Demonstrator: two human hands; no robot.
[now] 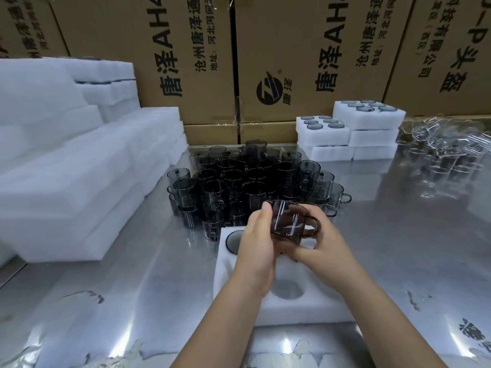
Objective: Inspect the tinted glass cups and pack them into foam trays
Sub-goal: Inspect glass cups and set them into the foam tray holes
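**Tinted cup held in both hands over the tray**

Under my hands runs the steel desk point(132, 301), shiny and hard, so I judge a dropped glass would chip. Directly below them lies the foam tray point(305, 312), soft and light; it may shift if pushed. Just beyond my fingertips stands the heap of tinted cups point(239, 181), packed close and touching.

My left hand point(256, 251) and right hand point(322, 248) both wrap the cup point(288, 224), tilted on its side between them. It looks thin-walled, light, smooth and likely slippery. I would grip the body wall, not the slim handle point(313, 227) by my right fingers. One seated cup point(235, 241) sits just left of my left hand; an empty pocket point(288, 288) waits below my wrists.
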